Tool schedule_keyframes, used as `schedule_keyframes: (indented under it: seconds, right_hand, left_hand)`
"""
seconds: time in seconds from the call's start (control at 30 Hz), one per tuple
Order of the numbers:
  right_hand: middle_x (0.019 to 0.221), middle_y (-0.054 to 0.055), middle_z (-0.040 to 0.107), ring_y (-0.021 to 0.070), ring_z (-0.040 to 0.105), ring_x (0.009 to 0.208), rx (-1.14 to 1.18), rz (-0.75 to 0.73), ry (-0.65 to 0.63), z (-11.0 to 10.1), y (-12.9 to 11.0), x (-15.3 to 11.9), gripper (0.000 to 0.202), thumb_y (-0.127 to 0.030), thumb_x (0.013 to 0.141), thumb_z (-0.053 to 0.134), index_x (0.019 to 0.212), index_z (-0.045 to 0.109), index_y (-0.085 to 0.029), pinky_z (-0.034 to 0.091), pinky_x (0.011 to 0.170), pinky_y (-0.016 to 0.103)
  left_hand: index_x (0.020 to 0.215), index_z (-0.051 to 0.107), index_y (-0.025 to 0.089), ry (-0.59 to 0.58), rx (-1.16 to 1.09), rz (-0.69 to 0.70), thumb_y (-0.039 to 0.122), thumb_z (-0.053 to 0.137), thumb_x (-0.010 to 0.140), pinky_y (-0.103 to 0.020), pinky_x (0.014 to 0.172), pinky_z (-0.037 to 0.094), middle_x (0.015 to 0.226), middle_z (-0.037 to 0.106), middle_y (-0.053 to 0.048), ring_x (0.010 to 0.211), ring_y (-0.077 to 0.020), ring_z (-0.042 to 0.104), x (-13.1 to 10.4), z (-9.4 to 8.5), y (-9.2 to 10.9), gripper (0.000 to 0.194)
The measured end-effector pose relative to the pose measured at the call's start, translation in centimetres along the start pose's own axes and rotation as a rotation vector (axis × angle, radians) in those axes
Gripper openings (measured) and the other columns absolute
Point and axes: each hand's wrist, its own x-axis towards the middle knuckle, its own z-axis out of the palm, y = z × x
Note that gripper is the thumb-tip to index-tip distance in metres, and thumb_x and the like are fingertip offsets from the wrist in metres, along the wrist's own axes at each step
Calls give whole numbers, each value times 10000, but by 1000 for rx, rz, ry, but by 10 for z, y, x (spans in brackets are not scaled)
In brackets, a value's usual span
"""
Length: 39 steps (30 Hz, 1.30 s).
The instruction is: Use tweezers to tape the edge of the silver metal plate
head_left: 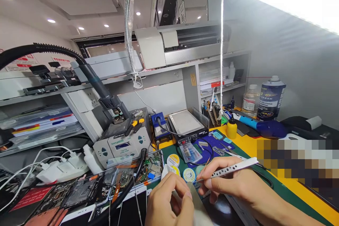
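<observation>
My right hand (230, 183) grips a pair of silver tweezers (235, 168) with a row of holes along the handle. The tips point down and left, close to the fingers of my left hand (171, 199). Those left fingers are curled and pressed together, and what they pinch is hidden. Between and below the hands lies a flat greyish piece (200, 208), partly covered by the left hand. Just behind the left fingers is a white crumpled piece (166, 171), beside a round tin with a yellow-and-white label (189, 175).
On the left are opened phones and circuit boards (87, 190), a grey soldering station (124, 148) and a black hose (132, 183). A heating plate (186, 122) stands at the back. At right are a yellow bottle (231, 129) and a spray can (271, 99). A white cord (221, 42) hangs down.
</observation>
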Motion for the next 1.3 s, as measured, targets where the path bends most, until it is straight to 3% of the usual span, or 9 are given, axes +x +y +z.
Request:
schedule_keyframes:
  seconds: [0.17,0.4,0.77,1.0,1.1,1.3]
  right_hand:
    - [732,49,737,177,665,688,37,53,-8,2,-6,-1,104,-225,743,744,787,696,-144,535,619,277]
    - [704,26,713,186,670,686,-43,86,-28,2,2,5,157,-293,758,742,815,673,-164,548,591,279]
    - [633,19,691,160,643,579,-251,73,-3,-2,4,18,196,-293,783,696,839,560,-164,537,524,263]
    - [671,48,699,131,604,505,-380,25,-7,-5,7,26,139,-277,833,606,806,610,-141,407,411,197]
    - [732,56,714,137,626,543,-419,4,12,-5,10,29,117,-250,825,593,791,622,-142,400,438,202]
    - [691,29,688,113,527,526,-491,-18,54,-5,11,32,109,-236,805,591,785,645,-144,390,470,216]
  left_hand:
    - [650,536,191,-194,-150,-267,329,500,746,-249,461,310,686,563,-8,512,-128,434,6,-12,7,172]
    - [655,572,176,-359,-39,-411,224,478,698,-242,484,322,603,497,30,526,-127,457,18,-28,15,114]
    - [528,587,174,-509,147,-387,174,490,628,-203,426,284,539,554,14,478,-112,433,50,-31,32,140]
    - [520,531,184,-603,236,-365,213,488,627,-209,390,259,530,545,8,458,-113,405,59,-30,27,119]
    - [485,519,182,-649,289,-330,198,505,587,-224,388,236,499,506,19,465,-117,405,68,-29,25,104]
    - [492,579,170,-746,381,-261,162,463,550,-259,457,308,532,589,-1,522,-140,481,82,-27,26,130]
